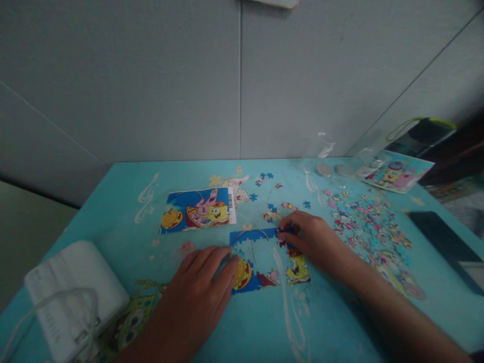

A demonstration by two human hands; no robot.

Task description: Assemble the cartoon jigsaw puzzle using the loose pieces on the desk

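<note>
a partly joined puzzle frame [257,234] lies flat on the worktop [117,196] between the two hands, its middle unfilled. its long axis runs left to right, from one hand towards the other. the left hand [204,280] is at its left edge, palm down, thumb and forefinger a little apart at the burger side and closed on nothing that shows. the right hand [308,232] reaches in over the far right corner, thumb and fingertips drawn together on what looks like a small dark piece [280,230], partly hidden by the fingers. the right hand is clearly the nearer to that corner. just below its fingers stands a yellow-faced section [298,267], with a narrow gap between it and the frame's near strip. beyond the left hand lies the picture card [200,209], slightly tilted and apart from the frame. a few loose pieces [272,207] sit just beyond the right fingertips, and a wide scatter of pieces [365,217] spreads to the right of the right hand. a white box [75,292] with a cable rests left of the left hand.
</note>
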